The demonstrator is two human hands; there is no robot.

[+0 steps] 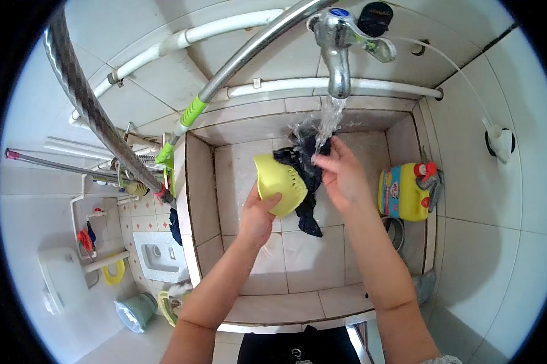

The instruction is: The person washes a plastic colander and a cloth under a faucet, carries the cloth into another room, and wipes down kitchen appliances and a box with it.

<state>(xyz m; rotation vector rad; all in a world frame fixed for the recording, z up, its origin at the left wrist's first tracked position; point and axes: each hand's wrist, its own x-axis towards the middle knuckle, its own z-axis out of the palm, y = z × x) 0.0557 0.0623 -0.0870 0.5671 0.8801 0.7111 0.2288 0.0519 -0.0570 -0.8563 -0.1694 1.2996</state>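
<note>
My left hand (258,218) grips a yellow plastic piece with a row of small holes, like a perforated bowl or scoop (278,187), tilted on its side inside the tiled sink (313,261). Dark wet cloth (310,182) hangs beside and partly behind it, its lower end trailing down. The fingers of my right hand (345,179) pinch the cloth's right edge just below the tap (337,57). Running water (330,118) pours from the spout onto the cloth's top and splashes.
A yellow detergent jug (405,191) with red caps stands at the sink's right side, with a round metal item (395,232) below it. A green-and-silver mop pole (228,79) leans across the upper left. Left of the sink are a squat toilet (162,256) and a bucket (136,312).
</note>
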